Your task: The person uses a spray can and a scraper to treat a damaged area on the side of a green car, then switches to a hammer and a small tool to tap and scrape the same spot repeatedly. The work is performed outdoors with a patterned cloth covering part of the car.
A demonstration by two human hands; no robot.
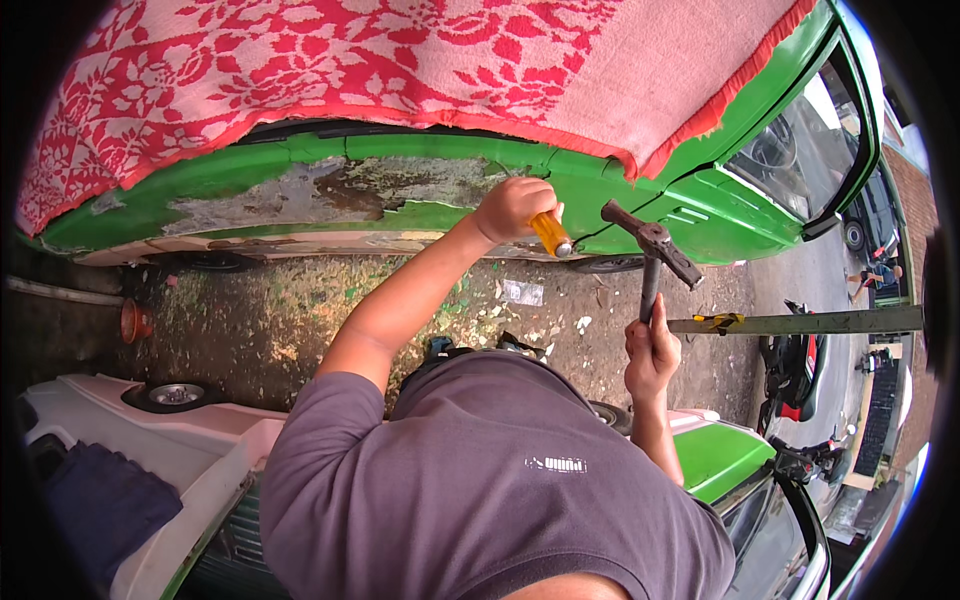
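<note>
My left hand (515,209) is wrapped round a tool with a yellow handle (548,233) and a round metal cap at its end. Its working end is hidden behind my fist, beside the green car panel (600,200). My right hand (652,352) grips a hammer (655,243) by its dark shaft. The rusty hammer head is raised, to the right of the yellow handle and apart from it. Left of my fist, the panel shows bare, rough grey and brown patches (400,182) with flaked green paint at their edges.
A red and pink floral cloth (330,65) covers the car's top. Paint chips litter the ground (330,300). A post (820,322) stands to my right, near a motorbike (793,370). Behind me is another vehicle, pink (220,405) and green (722,455). An orange pot (135,321) is far left.
</note>
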